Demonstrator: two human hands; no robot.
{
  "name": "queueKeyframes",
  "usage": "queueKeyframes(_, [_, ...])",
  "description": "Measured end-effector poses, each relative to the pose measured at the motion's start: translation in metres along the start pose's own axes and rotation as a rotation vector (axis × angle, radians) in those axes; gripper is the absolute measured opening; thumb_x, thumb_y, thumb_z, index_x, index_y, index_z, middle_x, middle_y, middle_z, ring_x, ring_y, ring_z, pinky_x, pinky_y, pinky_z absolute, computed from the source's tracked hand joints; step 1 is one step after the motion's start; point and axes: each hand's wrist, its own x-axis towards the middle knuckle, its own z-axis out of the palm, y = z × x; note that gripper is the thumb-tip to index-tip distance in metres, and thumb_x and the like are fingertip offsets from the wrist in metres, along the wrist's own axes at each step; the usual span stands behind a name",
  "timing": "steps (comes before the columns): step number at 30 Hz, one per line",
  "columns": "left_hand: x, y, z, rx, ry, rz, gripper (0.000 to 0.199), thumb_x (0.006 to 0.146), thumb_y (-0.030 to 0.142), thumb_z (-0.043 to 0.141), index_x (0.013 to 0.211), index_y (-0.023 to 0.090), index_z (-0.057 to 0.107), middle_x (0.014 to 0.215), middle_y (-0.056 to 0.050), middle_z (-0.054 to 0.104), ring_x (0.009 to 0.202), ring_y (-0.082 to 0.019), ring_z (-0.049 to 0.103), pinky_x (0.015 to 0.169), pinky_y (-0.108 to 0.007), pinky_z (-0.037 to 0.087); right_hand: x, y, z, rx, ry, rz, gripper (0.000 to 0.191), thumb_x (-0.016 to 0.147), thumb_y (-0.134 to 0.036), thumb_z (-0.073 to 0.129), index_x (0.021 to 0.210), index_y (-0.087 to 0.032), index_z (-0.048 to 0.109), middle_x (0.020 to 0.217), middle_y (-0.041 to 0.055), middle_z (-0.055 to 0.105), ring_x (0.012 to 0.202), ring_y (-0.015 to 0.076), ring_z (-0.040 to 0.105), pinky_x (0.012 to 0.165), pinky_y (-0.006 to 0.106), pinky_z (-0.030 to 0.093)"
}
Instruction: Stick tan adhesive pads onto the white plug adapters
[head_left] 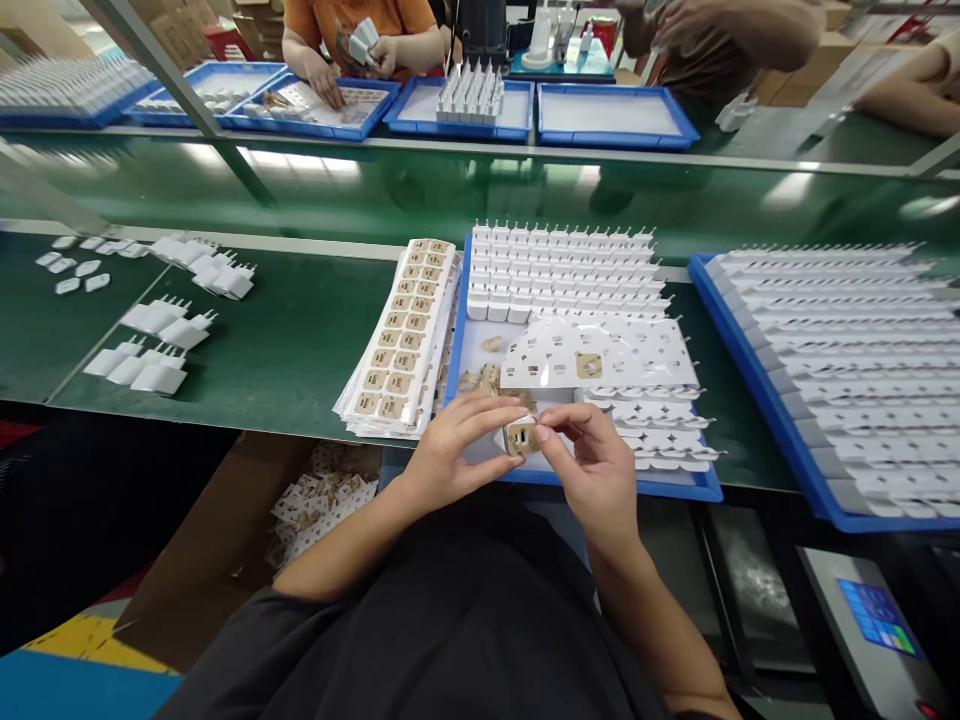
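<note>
A white plug adapter [520,437] with a tan sticker on its face is held over the front of the blue tray [709,484]. My left hand [461,445] grips it between thumb and fingers. The closed thumb and fingertips of my right hand [589,465] touch the sticker's right edge. Behind my hands, a mostly used sticker sheet [622,350] with one tan sticker lies across the tray, near loose tan pieces [480,378]. Rows of white adapters [559,270] stand in the tray. Left of it lies a stack of sticker sheets [397,330].
Another blue tray [795,440] full of adapters is at the right. Loose adapters [157,370] and white covers [88,267] lie at the left. Across a green divider [450,190], people work beside more trays. A cardboard box [202,540] of scraps sits below the table edge.
</note>
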Motion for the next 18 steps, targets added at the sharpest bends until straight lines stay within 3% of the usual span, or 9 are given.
queueKeyframes(8, [-0.0010,-0.0010,0.0000,0.011,0.008,-0.005,0.048,0.087,0.029,0.076,0.133,0.026,0.062,0.126,-0.012,0.072,0.117,-0.027,0.068,0.103,-0.045,0.054,0.0003,-0.0034,0.0042,-0.202,0.041,-0.070,0.004,0.092,-0.027,0.069,0.093,-0.026,0.065,0.084,0.0007,0.069,0.080,0.0181,0.066,0.075,0.034,0.055])
queueKeyframes(14, [-0.0045,-0.0042,0.0010,-0.021,0.009,-0.025,0.048,0.087,0.028,0.076,0.134,0.026,0.063,0.127,-0.012,0.072,0.120,-0.027,0.068,0.104,-0.045,0.054,0.0032,-0.0028,0.0088,-0.430,0.112,-0.298,0.011,0.089,-0.022,0.072,0.096,-0.028,0.066,0.089,0.0032,0.066,0.079,0.0190,0.063,0.072,0.036,0.056])
queueKeyframes(16, [-0.0062,-0.0049,0.0019,-0.038,0.030,-0.047,0.048,0.087,0.028,0.077,0.132,0.025,0.063,0.127,-0.012,0.072,0.119,-0.027,0.068,0.104,-0.046,0.054,0.0049,-0.0008,0.0083,-0.398,0.130,-0.248,0.012,0.089,-0.025,0.072,0.100,-0.027,0.067,0.097,0.0055,0.064,0.083,0.0191,0.063,0.070,0.034,0.058])
queueKeyframes(18, [-0.0077,-0.0052,0.0029,-0.060,0.062,-0.068,0.047,0.085,0.027,0.078,0.130,0.025,0.064,0.125,-0.012,0.072,0.119,-0.027,0.068,0.105,-0.046,0.054,0.0057,0.0017,0.0069,-0.249,0.072,-0.109,0.010,0.093,-0.029,0.068,0.102,-0.027,0.067,0.101,0.0055,0.062,0.088,0.0183,0.064,0.070,0.031,0.059])
